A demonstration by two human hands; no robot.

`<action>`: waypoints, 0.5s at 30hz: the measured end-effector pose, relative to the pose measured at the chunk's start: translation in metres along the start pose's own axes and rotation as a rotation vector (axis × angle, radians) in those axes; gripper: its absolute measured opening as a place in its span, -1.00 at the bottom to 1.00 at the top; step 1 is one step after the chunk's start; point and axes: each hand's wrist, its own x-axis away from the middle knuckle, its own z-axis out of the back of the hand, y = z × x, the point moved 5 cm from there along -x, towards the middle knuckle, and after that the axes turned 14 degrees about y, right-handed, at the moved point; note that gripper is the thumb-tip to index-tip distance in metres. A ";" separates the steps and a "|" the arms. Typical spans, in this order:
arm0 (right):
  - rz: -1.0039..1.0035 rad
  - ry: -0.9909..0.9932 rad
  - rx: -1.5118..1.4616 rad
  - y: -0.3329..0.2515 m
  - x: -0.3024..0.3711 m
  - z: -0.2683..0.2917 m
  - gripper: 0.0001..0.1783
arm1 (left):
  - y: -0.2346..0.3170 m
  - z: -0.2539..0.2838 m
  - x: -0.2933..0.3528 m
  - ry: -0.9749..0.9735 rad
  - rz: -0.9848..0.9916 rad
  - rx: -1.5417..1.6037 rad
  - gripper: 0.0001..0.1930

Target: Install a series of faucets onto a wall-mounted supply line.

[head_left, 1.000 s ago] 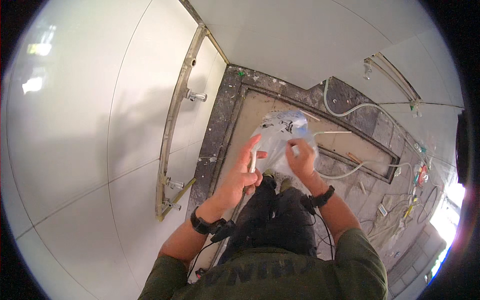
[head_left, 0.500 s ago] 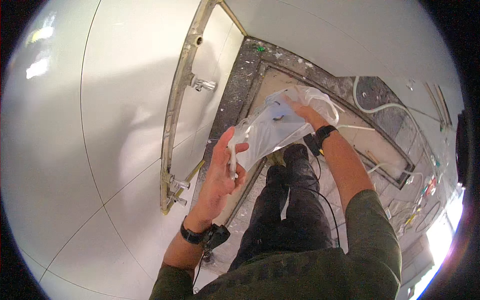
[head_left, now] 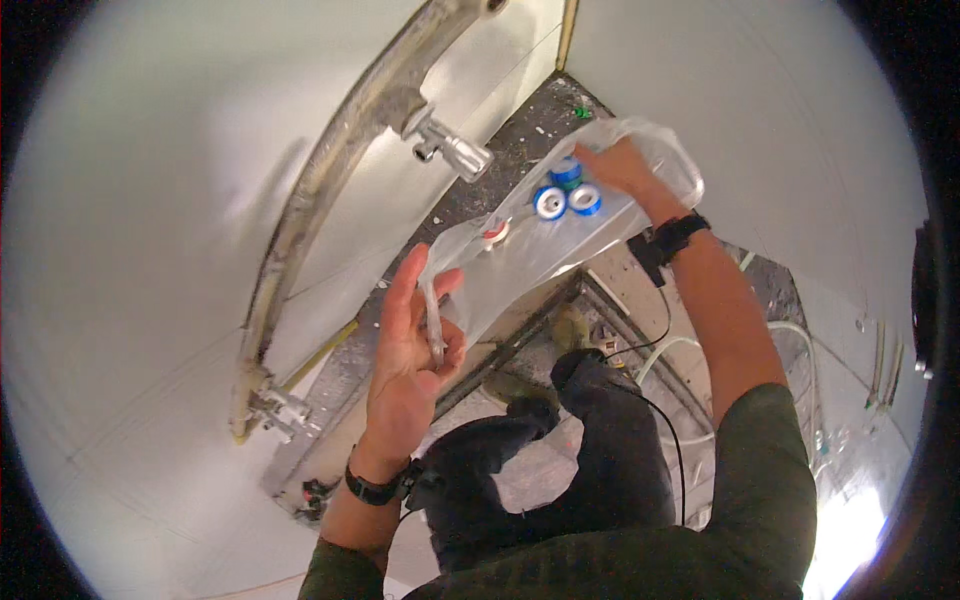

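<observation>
A clear plastic bag (head_left: 520,270) stretches between my two hands, its mouth spread wide. My left hand (head_left: 405,365) grips the bag's near rim between thumb and curled fingers. Inside lie several small blue-and-white tape rolls (head_left: 550,203), which look like thread seal tape, with a bit of green among them. Nearer the left hand is a red-and-white roll (head_left: 495,235). My right hand (head_left: 622,167) reaches into the bag, its fingers extended beside the uppermost blue roll (head_left: 566,168). Its fingertips are partly hidden, so contact is unclear.
At the left, a rough channel runs along the white wall (head_left: 130,300), with a chrome valve (head_left: 455,150) jutting out and another chrome valve (head_left: 283,412) lower down. A raised dark curb (head_left: 630,315) frames the floor by my feet. A pale hose (head_left: 800,335) curves at right.
My view has shifted closer to the wall valve. The bag is opened wider, so the tape rolls now show, and my right hand sits deeper in it. The left hand keeps its grip.
</observation>
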 end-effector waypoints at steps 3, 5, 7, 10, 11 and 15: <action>0.020 0.121 0.166 -0.021 -0.027 0.026 -0.08 | -0.015 0.003 -0.022 -0.060 -0.084 0.056 -0.08; 0.097 0.231 0.226 -0.006 -0.059 0.024 -0.17 | -0.029 0.003 -0.030 -0.141 -0.162 0.054 -0.06; 0.282 0.582 0.408 0.039 -0.111 0.023 -0.27 | -0.053 -0.006 -0.039 -0.202 -0.235 0.106 0.02; 0.407 0.433 0.506 -0.012 -0.087 0.017 -0.37 | -0.090 0.000 -0.056 -0.200 -0.366 0.139 0.04; 0.272 0.430 0.300 -0.004 -0.090 0.014 -0.49 | -0.108 -0.003 -0.066 -0.263 -0.402 0.132 -0.04; 0.386 0.814 0.615 0.111 -0.139 -0.015 -0.40 | -0.152 -0.033 -0.099 -0.374 -0.459 0.158 -0.26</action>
